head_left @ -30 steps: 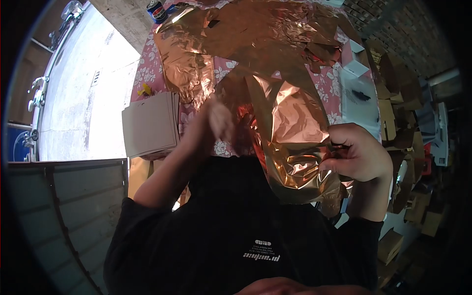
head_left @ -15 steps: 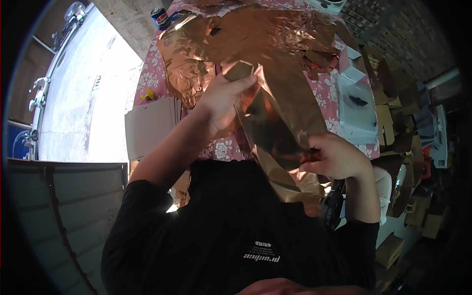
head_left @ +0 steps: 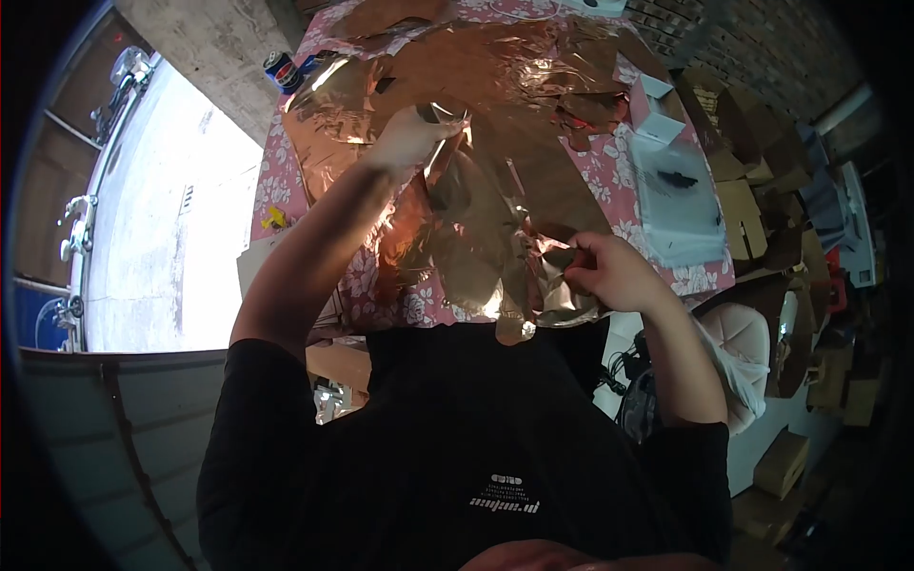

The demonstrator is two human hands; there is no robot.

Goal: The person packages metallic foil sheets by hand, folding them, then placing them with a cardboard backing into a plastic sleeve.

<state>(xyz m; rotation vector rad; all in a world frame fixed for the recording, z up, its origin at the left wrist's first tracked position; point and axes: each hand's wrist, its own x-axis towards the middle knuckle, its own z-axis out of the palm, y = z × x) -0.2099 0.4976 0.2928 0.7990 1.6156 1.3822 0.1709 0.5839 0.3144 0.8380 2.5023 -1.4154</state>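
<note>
A thin, shiny copper-coloured foil sheet point(head_left: 476, 224) hangs crumpled between my two hands over the near part of the table. My left hand point(head_left: 411, 141) pinches its far end, thumb pressed on the edge. Closer to my body, my right hand point(head_left: 609, 271) grips the near right corner, fingers curled round a creased fold. More foil of the same colour point(head_left: 447, 57) spreads across the table beneath and beyond both hands, wrinkled in places. Part of the held sheet's near edge droops at the table's front edge.
The table wears a pink floral cloth point(head_left: 609, 176). On its right lie a white open box point(head_left: 657, 107) and clear plastic bags point(head_left: 681, 209). A soda can point(head_left: 282, 71) stands at the far left. Cardboard boxes point(head_left: 743, 219) and a cushioned stool point(head_left: 738, 352) are to the right.
My left hand has moved away from me and slightly left, and my right hand slightly left and away. The foil between them has swung from a narrow strip into a wider spread.
</note>
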